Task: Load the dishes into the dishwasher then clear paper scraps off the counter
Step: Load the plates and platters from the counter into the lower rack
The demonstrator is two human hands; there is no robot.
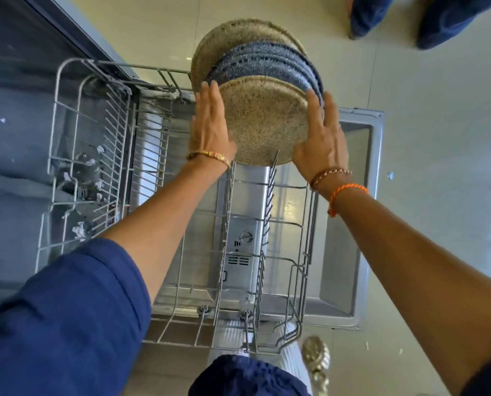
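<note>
Both arms reach forward toward the frame's upper middle; left hand [211, 124] and right hand [323, 138] face each other, fingers straight.

We see round speckled beige stoneware plates [263, 121] standing in the grey wire dishwasher rack [247, 212], and behind them round speckled blue plates [255, 62]. Left of the rack, white crumpled paper scraps [80, 230] dot the grey counter [12, 155]. Near the rack, a dark blue fabric sleeve [67, 315], a gold bangle [210, 156] and an orange thread wristband [346, 195] show against pale cream floor tiles [438, 115].
</note>
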